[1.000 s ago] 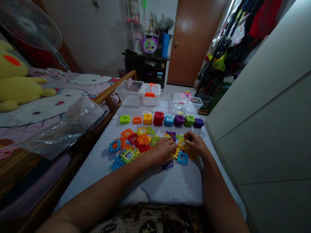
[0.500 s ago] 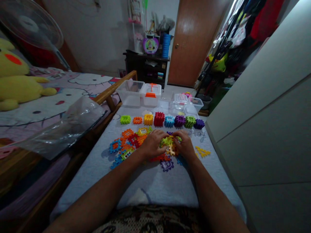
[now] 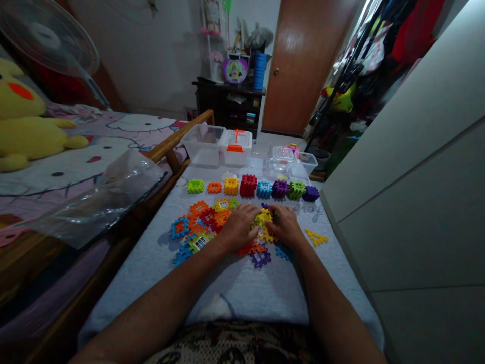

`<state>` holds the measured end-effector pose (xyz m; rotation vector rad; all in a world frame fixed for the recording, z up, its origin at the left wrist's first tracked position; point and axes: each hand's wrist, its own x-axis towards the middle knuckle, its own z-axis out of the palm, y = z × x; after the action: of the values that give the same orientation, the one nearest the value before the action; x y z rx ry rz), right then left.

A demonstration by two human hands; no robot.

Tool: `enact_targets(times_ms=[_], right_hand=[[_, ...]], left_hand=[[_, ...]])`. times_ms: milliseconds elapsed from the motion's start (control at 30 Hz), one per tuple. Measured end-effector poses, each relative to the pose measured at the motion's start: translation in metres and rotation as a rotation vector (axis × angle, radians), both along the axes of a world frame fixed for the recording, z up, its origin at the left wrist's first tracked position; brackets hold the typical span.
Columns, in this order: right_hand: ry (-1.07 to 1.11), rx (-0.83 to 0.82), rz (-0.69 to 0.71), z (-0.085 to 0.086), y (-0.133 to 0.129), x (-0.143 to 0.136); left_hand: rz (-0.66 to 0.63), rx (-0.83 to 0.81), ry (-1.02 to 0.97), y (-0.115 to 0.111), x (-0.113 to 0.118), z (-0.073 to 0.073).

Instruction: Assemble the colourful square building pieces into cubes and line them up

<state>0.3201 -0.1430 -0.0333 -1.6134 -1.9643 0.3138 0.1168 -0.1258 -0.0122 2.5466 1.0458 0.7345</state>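
Both hands are at the right part of a loose pile of coloured plastic pieces. My left hand (image 3: 240, 226) is curled round the left side of some yellow pieces (image 3: 264, 218). Against their right side is my right hand (image 3: 284, 225), its fingers bent round them. A purple piece (image 3: 260, 258) and orange pieces (image 3: 252, 247) lie just below the hands, with a blue piece (image 3: 283, 251) under my right wrist. Left of my left hand are red (image 3: 207, 217), orange, blue and green pieces. Behind the hands, stacks sorted by colour form a row, with a red stack (image 3: 248, 186) tallest.
Clear plastic boxes (image 3: 204, 146) and a lidded box with an orange handle (image 3: 235, 147) stand at the table's far end. A yellow triangular piece (image 3: 316, 236) lies to the right. A wooden bed rail (image 3: 182, 135) borders the left, a white cabinet (image 3: 417, 202) the right.
My hands have shifted slightly around the yellow pieces, which now sit more upright between them. More of the blue piece by my right wrist shows.
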Motion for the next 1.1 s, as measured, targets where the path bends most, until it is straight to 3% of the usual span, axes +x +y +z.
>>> enact_targets(times_ms=[367,667,867,1100], right_hand=[[0.24,0.063,0.179,0.004,-0.005,0.005],[0.435,0.096,-0.13,0.002,0.003,0.021],[0.432,0.119,-0.174,0.002,0.003,0.019],[0.43,0.119,-0.183,0.001,0.004,0.019]], left_hand=[[-0.039,-0.098,0.129,0.006,0.013,0.015],[-0.076,-0.037,0.14,0.003,0.022,0.006],[-0.193,-0.059,0.302,-0.006,0.033,0.011],[-0.194,-0.084,0.241,-0.002,0.037,0.008]])
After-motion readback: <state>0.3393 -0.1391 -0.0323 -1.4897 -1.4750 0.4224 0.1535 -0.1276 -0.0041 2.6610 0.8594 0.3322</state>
